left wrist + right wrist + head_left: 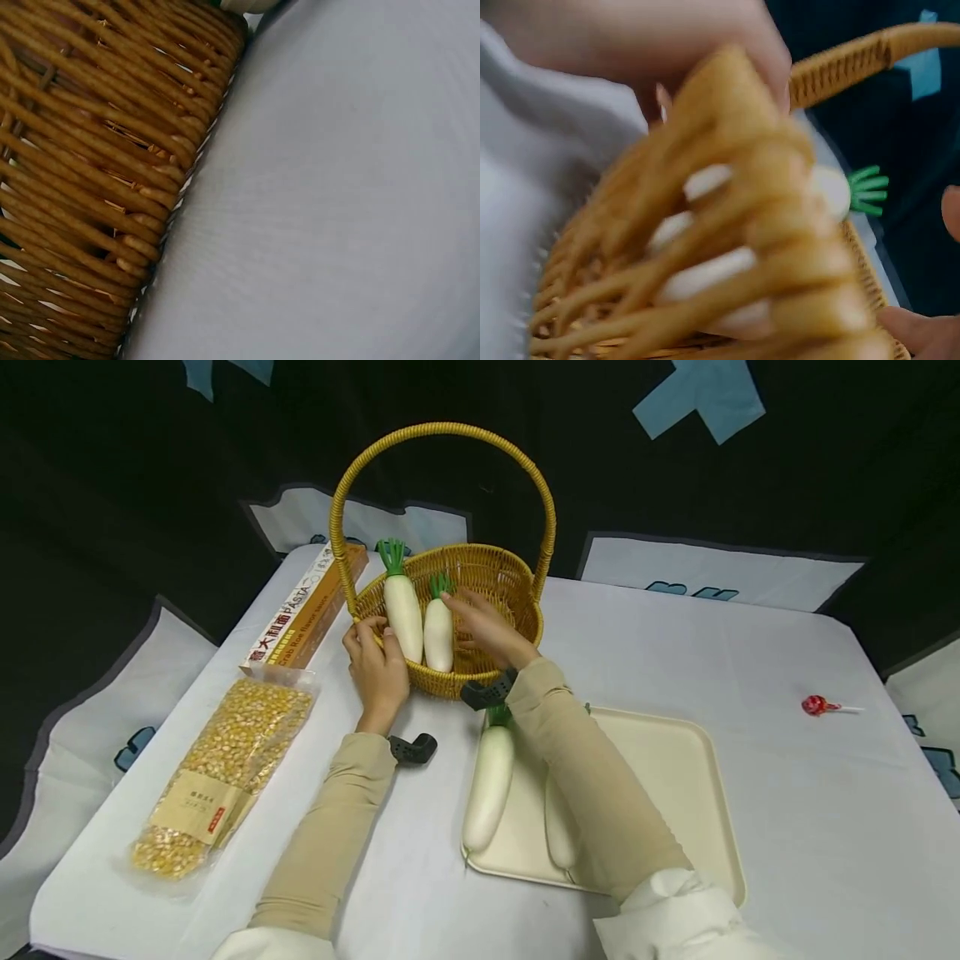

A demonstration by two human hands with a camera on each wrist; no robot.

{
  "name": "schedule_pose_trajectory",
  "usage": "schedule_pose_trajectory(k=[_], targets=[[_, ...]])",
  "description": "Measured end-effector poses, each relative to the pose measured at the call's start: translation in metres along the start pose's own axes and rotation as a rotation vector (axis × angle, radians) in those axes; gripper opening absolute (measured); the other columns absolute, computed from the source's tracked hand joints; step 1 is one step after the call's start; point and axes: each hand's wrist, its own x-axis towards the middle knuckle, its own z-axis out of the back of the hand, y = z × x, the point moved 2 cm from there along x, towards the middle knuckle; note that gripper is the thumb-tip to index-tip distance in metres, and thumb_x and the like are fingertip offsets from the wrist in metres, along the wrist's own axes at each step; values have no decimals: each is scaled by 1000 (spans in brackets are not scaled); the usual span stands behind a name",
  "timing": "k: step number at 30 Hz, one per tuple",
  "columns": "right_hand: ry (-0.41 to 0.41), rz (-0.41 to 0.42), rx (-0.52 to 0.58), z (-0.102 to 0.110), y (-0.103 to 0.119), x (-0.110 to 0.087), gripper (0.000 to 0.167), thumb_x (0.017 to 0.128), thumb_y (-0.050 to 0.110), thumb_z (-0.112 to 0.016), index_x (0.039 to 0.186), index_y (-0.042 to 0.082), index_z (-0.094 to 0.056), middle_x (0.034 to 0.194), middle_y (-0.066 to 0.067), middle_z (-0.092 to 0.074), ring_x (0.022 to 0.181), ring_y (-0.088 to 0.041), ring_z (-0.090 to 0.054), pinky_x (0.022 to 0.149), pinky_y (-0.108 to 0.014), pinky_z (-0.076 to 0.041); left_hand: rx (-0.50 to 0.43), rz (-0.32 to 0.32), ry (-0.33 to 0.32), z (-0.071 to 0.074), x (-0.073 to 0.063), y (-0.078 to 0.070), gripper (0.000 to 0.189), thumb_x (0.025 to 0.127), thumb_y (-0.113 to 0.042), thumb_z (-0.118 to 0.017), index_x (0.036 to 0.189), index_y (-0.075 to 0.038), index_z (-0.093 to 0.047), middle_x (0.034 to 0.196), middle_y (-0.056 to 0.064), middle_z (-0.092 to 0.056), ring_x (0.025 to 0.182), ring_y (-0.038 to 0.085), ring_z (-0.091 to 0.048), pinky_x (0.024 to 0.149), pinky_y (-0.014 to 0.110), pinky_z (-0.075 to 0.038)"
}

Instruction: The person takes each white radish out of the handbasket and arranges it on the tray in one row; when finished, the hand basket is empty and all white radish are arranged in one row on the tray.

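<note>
- Gripping the basket's (491, 568) near-left edge, curled left fingers (366, 640) might tip it by pulling.
- Right fingers (468, 612), loosely extended, grip nothing visible; bumping the shorter radish (438, 635) might topple it.

Dim, blurry right wrist view

Head: rightmost long white radish (560, 831) partly hidden by beige fabric right sleeve (611, 785). Right wrist: yellow wicker basket (810, 255) blurred up close.
</note>
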Motion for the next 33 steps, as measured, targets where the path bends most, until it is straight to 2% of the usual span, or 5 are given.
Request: schedule_pose_trajectory(k=[7,16,24,28,33], targets=[[135,-143,-120,-4,-9,5,78,92,38,-46,146,17,6,148,-13,-15,118,-32,-47,96,-42,-42,-1,0,2,-1,-2,0,32,94,-33,-30,115,-13,-44,130,17,-30,108,38,-42,91,53,-28],[114,-66,-351,-7,-12,3,92,82,31,-64,146,15,0,124,-17,-43,67,-16,-51,68,-28,-48,7,-9,-15,-3,-1,0,32,93,-32,-32,115,-12,-44,128,17,-33,107,37,-43,90,53,-29],[-21,81,-622,-16,-9,6,92,77,41,-68,143,6,-14,131,-14,-42,113,-22,-47,97,-34,-39,4,-4,-9,-3,-1,1,33,93,-33,-31,115,-12,-45,129,17,-32,107,37,-43,90,52,-29],[-56,75,-624,-16,-9,8,91,75,34,-71,142,6,-16,127,-16,-44,108,-25,-50,89,-33,-43,0,-2,-3,-3,-2,0,33,93,-32,-31,115,-13,-44,130,17,-32,106,37,-44,90,52,-29],[-3,17,-355,-11,-9,8,90,78,21,-69,146,19,-11,139,-14,-32,98,-22,-52,83,-34,-47,1,-7,-14,-2,-1,-1,32,93,-32,-32,115,-13,-45,129,17,-32,107,37,-44,90,52,-30]])
